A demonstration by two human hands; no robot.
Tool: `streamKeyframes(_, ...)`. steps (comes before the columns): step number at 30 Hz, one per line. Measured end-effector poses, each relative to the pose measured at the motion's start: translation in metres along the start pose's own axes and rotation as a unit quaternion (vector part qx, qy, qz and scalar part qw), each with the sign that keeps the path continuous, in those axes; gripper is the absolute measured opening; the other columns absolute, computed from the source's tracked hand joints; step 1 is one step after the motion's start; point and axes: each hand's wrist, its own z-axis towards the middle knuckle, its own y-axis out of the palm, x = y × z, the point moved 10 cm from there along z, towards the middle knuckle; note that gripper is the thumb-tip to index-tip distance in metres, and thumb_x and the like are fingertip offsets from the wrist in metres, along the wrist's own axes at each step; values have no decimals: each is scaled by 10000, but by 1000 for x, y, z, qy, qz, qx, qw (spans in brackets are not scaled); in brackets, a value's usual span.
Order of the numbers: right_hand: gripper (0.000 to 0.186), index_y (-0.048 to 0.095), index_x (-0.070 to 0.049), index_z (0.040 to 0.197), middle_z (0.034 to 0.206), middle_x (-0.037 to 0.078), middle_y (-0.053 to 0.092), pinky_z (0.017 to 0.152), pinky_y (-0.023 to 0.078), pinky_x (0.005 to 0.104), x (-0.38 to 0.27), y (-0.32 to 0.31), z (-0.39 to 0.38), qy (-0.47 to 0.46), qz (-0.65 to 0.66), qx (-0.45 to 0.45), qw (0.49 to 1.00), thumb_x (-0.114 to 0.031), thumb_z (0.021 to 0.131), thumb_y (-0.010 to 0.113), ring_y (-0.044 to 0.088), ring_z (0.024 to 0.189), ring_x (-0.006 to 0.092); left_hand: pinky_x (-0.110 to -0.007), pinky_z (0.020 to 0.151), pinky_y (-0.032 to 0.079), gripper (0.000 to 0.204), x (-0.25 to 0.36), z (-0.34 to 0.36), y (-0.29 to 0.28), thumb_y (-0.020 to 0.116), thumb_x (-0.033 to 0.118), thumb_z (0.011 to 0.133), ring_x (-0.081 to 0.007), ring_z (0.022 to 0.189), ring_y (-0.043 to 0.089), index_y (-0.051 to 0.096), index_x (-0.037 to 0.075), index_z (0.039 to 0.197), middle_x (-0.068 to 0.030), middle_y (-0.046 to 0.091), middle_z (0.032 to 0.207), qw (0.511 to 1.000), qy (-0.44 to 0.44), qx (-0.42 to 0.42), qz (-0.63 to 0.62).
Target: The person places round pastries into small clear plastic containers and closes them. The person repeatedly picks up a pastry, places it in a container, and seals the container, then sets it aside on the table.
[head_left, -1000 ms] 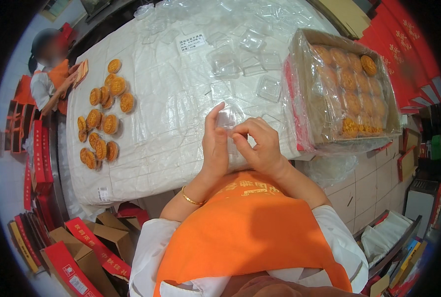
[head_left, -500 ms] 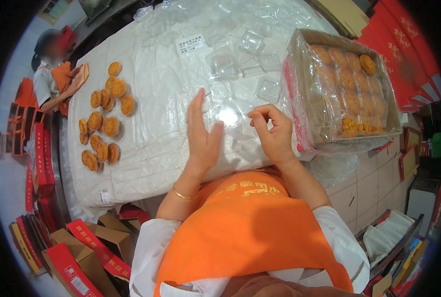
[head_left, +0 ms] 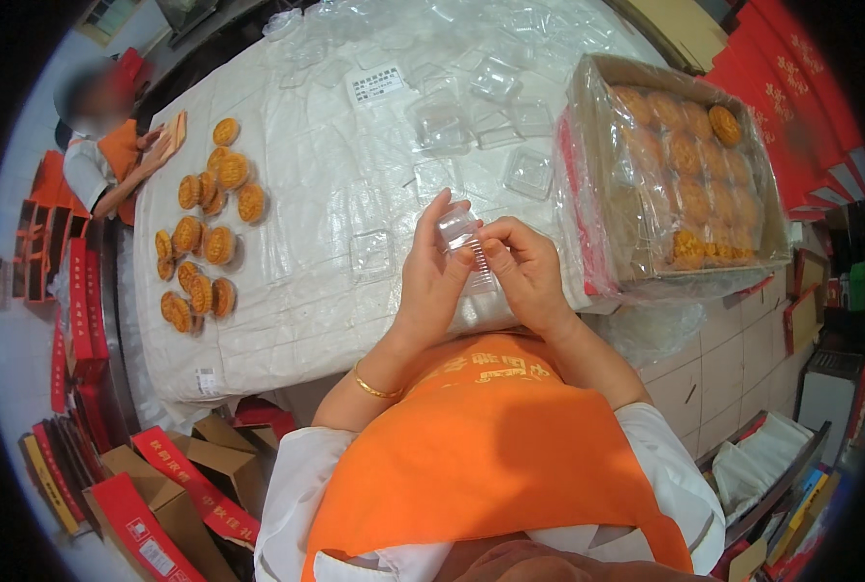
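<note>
The left hand (head_left: pixel 430 276) has swung in to the right hand (head_left: pixel 527 267), and one clear square plastic tray (head_left: pixel 370 254) now lies left of the grip. Far left, one co-worker (head_left: pixel 117 155) in an orange apron stands by the white-sheeted table (head_left: pixel 301 209); pale floor tiles (head_left: pixel 718 373) show right of the grip. Left to right: about sixteen round golden-brown mooncakes (head_left: pixel 220 245) left of the grip; the hands themselves, pinching a clear ribbed plastic piece (head_left: pixel 456 227); one plastic-lined brown cardboard carton (head_left: pixel 615 209) of mooncakes to their right.
</note>
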Motion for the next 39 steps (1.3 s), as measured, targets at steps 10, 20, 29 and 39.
streamKeyframes(10,164,636,9,1050,915,81,701,731,551,268,-5,3,-2,-27,-32,-15,999,-131,1013,560,681,800,131,-359,1014,481,794,1,-2,1,596,406,999,-255,1291,506,199,-5,1550,-198,412,1457,999,22,-23,1)
streamKeyframes(20,132,646,-11,1009,899,100,703,701,544,281,-14,5,-4,-51,-119,-9,992,-121,997,575,698,764,174,-348,1016,479,718,4,-4,4,585,287,1014,-245,1294,499,204,7,1553,-192,408,1465,999,21,-35,-9)
streamKeyframes(29,136,647,-3,984,923,107,697,688,547,294,-21,8,-5,-82,-103,-17,991,-115,996,572,692,754,190,-352,1040,440,728,6,-6,6,550,375,1023,-234,1288,491,213,10,1556,-196,420,1473,998,38,-55,-6)
streamKeyframes(39,144,637,9,967,968,111,691,681,545,283,-18,8,-8,-68,-97,-23,993,-125,997,590,684,755,163,-362,1067,419,889,6,-8,7,526,621,960,-243,1300,498,243,16,1547,-187,447,1470,998,30,-50,29)
